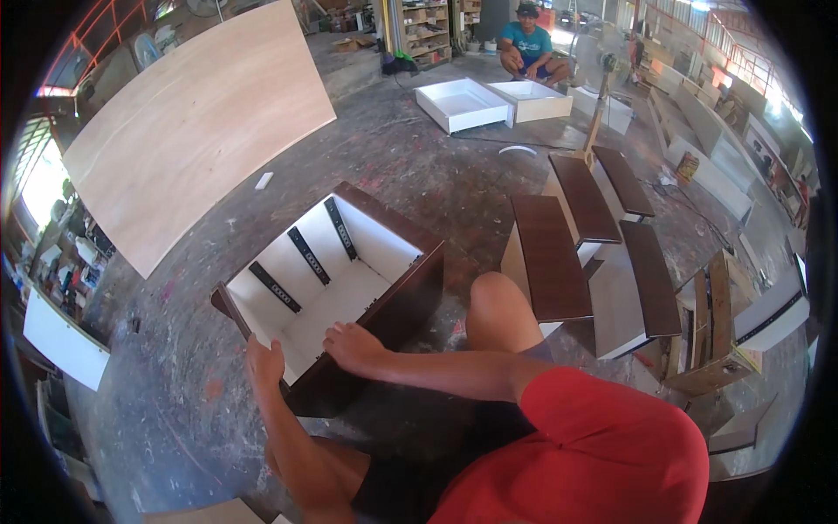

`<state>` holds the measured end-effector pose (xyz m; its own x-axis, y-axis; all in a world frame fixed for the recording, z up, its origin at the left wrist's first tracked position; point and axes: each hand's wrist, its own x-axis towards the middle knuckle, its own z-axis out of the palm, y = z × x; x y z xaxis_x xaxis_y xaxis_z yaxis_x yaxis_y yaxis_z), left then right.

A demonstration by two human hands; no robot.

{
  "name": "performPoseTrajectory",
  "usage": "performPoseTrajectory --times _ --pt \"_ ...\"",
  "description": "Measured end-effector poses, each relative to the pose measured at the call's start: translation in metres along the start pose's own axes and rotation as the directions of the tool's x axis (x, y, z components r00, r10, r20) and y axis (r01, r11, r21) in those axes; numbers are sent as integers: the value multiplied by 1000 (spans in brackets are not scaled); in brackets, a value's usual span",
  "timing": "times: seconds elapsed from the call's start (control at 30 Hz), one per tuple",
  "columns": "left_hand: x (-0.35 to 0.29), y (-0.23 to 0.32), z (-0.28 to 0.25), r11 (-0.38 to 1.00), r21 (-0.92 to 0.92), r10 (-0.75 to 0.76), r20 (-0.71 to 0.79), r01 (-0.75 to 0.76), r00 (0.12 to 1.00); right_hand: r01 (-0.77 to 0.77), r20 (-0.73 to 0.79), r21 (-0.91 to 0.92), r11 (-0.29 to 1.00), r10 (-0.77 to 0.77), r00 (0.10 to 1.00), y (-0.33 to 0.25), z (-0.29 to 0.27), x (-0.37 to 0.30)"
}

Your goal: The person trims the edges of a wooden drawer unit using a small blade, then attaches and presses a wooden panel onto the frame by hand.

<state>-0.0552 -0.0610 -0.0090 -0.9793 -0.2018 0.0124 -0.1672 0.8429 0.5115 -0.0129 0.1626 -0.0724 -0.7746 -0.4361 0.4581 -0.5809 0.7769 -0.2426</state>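
Observation:
A dark brown drawer cabinet (419, 288) with a white inside lies in front of me, its open side facing up. Three black drawer slides (310, 256) run along its far inner wall; the ones on the near wall are mostly hidden. At the near left corner, my left hand (264, 360) grips the cabinet's edge, thumb toward the inside. My right hand (352, 348) is closed over the near right edge, with its fingertips just inside.
Several brown-fronted drawers (554, 258) stand on the right. Two white drawers (463, 105) lie farther off, near a crouching person (527, 48). A big plywood sheet (201, 131) leans at the left. A stand fan (602, 57) and a wooden crate (711, 323) are on the right.

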Motion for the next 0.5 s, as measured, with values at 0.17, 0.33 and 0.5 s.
performPoseTrajectory --times 0.17,0.33,0.5 --pt "8 -5 21 989 145 37 3 -37 999 47 53 79 996 -51 997 -35 7 12" --pt "-17 10 14 988 121 99 18 -100 995 20 115 -50 999 -14 993 42 -9 1" --pt "-40 34 6 984 -61 176 174 -168 969 52 57 -146 988 -44 997 152 -55 -23"
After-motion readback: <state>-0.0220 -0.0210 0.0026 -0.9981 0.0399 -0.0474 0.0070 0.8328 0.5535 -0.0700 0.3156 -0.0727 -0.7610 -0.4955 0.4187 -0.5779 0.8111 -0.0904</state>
